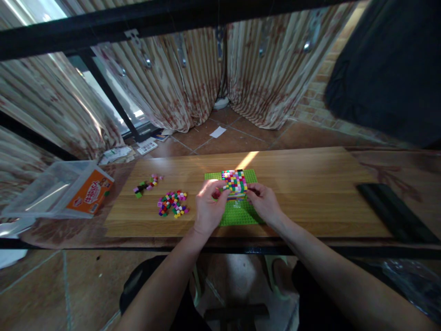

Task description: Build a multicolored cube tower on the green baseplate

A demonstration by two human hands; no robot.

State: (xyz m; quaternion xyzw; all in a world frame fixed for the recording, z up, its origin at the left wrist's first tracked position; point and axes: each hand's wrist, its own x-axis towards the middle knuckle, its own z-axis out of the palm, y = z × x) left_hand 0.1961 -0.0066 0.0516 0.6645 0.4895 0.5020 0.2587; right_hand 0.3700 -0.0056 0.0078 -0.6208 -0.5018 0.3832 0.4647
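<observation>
A block of small multicoloured toy bricks stands on a green studded baseplate in the middle of the wooden board. My left hand is closed at the block's left front corner, thumb and forefinger against it. On the right side, my right hand grips the block's edge between bent fingers and thumb. Whether either hand also has a loose brick is too small to make out. A pile of loose bricks lies to the left of my left hand, with a smaller scatter of bricks beyond it.
A clear plastic box with an orange label sits at the left end of the table. The wooden board runs under everything, and a long dark object lies at the right. Curtains hang behind the table.
</observation>
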